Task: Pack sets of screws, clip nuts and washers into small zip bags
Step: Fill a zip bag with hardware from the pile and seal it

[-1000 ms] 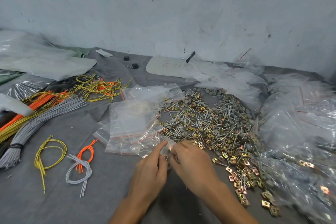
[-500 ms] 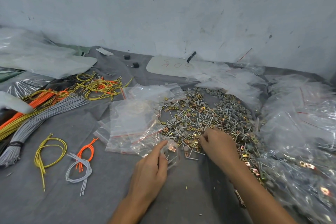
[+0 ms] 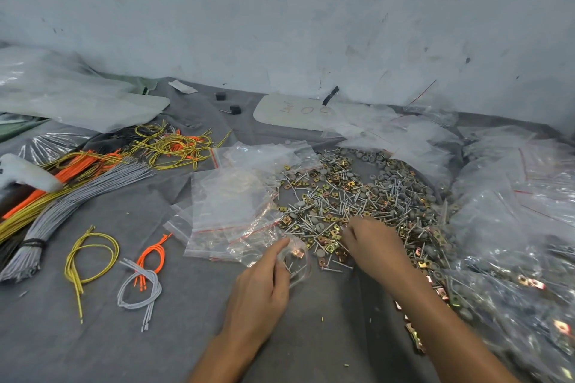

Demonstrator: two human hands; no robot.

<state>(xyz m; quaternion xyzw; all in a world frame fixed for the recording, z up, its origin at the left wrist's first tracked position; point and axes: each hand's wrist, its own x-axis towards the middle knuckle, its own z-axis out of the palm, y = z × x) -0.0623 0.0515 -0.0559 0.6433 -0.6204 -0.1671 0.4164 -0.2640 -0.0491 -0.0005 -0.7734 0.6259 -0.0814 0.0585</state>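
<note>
OK, your left hand (image 3: 259, 286) pinches one small clear zip bag (image 3: 303, 269), one gold clip nut (image 3: 298, 253) inside. Your right hand (image 3: 370, 242) curls into the adjacent loose pile of screws, nuts and washers (image 3: 357, 196); grip unclear.

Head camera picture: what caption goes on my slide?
Left hand holds a small zip bag while the right hand reaches into the pile of screws, clip nuts and washers.

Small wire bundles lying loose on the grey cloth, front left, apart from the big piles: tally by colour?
Yellow looped wire bundle: 1
Orange wire bundle: 1
Grey wire bundle: 1
Total: 3
</note>
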